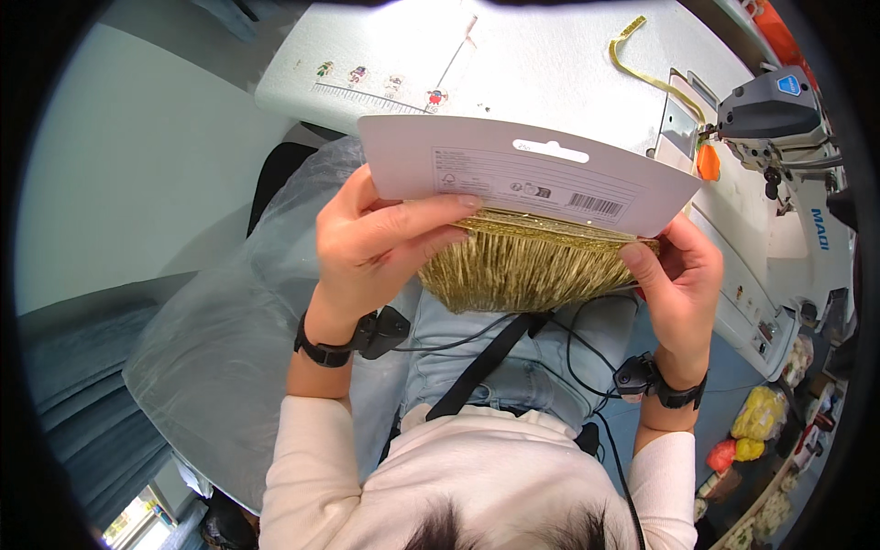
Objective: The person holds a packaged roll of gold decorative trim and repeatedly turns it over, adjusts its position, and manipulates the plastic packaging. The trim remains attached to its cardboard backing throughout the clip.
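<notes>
Between my two hands I hold a white cardboard hang card (536,161) with a gold tinsel fringe (529,271) along its lower edge. The card faces me with printed text, a barcode and a hanger slot. My left hand (385,234) pinches the card's lower left, its fingers lying over the glittery gold band (550,232). At the other end my right hand (670,268) grips the band between thumb and fingers. The fringe strands hang down over my lap. Part of the fringe's left end is hidden behind my left fingers.
Beyond the card is a white sewing table (550,82) with a printed ruler. A MAQI sewing machine (777,117) stands at right, a gold ribbon strip (636,69) running to its needle area. A large clear plastic bag (227,357) lies at left. Black cables (584,357) cross my lap.
</notes>
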The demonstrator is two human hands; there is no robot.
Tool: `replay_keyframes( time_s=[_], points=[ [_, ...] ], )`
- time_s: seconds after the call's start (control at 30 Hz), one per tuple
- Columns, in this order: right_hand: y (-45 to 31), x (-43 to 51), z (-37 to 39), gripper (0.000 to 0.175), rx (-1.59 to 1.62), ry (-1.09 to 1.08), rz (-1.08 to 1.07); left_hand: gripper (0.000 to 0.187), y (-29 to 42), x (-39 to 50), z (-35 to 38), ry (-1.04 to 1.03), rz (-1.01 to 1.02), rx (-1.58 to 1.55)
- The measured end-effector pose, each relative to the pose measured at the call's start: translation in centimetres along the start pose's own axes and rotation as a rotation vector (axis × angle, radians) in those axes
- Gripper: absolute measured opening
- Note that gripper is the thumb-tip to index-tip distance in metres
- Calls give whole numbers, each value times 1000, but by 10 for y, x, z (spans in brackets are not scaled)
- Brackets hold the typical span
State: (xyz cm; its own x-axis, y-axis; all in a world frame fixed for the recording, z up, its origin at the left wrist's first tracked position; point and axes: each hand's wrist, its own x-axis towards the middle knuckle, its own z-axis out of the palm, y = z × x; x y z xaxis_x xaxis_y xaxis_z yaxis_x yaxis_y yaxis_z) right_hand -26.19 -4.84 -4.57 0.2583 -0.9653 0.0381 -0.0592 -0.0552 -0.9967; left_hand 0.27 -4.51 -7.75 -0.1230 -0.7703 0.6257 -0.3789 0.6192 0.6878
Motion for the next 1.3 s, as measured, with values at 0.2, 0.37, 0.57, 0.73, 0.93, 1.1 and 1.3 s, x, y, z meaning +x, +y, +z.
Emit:
replay_keyframes(
  time_s=[0.2,0.37,0.57,0.73,0.93,1.1,1.3],
  points=[
    [1,11,9,21,41,-46,94,33,-16,-9,-7,18,-96,-64],
    [0,21,14,21,78,-47,152,37,-20,-6,-7,33,-220,-272],
    [-3,29,17,21,102,-65,134,48,-24,6,-14,-204,-325,-554],
    [-9,32,12,17,20,-46,114,56,-15,17,-24,-269,-387,-664],
    [-10,27,10,14,-152,-46,-32,25,5,14,-7,12,-402,-382],
    [-20,13,0,15,-131,-102,-150,22,15,9,-5,37,-313,-396],
    [-35,-7,-17,14,-181,-236,-249,16,10,7,3,-27,-394,-703]
  ],
)
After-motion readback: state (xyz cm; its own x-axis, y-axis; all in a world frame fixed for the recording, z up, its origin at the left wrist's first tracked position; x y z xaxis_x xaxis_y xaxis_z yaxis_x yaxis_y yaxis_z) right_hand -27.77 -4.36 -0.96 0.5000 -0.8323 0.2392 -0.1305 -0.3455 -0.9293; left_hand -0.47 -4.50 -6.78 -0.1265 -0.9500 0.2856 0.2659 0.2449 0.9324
